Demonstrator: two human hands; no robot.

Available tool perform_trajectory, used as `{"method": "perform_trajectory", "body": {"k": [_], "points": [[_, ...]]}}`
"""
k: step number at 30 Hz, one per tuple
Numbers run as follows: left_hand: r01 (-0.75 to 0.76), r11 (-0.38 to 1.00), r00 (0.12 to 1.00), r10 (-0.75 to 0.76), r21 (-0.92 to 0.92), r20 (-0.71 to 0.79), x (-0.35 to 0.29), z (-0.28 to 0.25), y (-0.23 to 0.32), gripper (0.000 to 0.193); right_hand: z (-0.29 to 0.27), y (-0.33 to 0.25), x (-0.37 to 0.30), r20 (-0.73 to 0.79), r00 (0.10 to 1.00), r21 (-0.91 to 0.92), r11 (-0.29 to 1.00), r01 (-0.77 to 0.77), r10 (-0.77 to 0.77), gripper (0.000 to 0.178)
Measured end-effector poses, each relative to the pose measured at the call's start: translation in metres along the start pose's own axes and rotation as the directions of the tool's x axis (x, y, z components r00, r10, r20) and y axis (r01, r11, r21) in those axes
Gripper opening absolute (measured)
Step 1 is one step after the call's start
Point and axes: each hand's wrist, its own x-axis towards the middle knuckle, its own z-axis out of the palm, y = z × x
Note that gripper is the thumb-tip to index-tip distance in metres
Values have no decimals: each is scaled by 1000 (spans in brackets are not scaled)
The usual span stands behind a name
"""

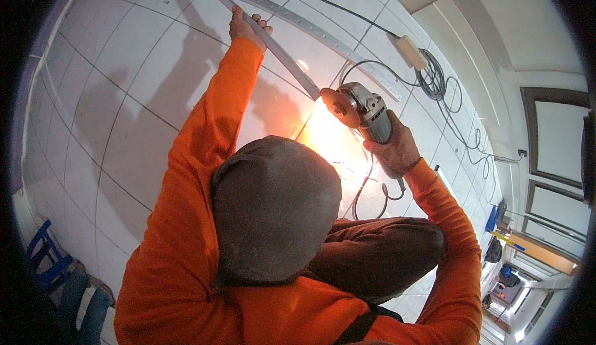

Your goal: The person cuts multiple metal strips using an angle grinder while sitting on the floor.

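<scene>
We've got the left hand (244, 27) clamped round a long metal strip (267, 38), pinning it over the white tile floor (112, 97). Right hand (397, 149) wrapped tight on the angle grinder (363, 112), disc at the strip's near end w/ sparks flying. Cut looks in progress, not thru yet; a second strip (335, 38) lies beside, uncut.

No packages, labels, signs or screens are showing clearly in this view. A small pale rectangular box (410, 52) is lying on the tiled floor (124, 97) at upper right, among coiled cables; whether it is a package cannot be told. Coloured items at the far lower right are too small to identify.
</scene>
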Motion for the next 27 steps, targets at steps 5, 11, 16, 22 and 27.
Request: {"method": "perform_trajectory", "body": {"k": [5, 11, 16, 22, 27], "points": [[1, 1000, 999, -1, 1, -42, -3, 0, -1, 36, 7, 9, 3, -9, 1000, 45, 999, -3, 3, 64], [-9, 1000, 1000, 8, -16, -27, -10, 9, -4, 43, 5, 14, 5, -20, 999, 77, 996, 45, -44, 65], [9, 1000, 1000, -9, -2, -23, -9, 4, -3, 49, 5, 0, 7, -14, 1000, -27, 1000, -3, 2, 65], [23, 996, 999, -20, -84, 35, -3, -3, -10, 39, 12, 16, 11, -48, 994, 235, 966, 106, -97, 60], [37, 995, 999, -40, -90, -33, -6, 0, -10, 39, 5, -4, 11, -42, 998, 45, 998, 53, -51, 59]]}}
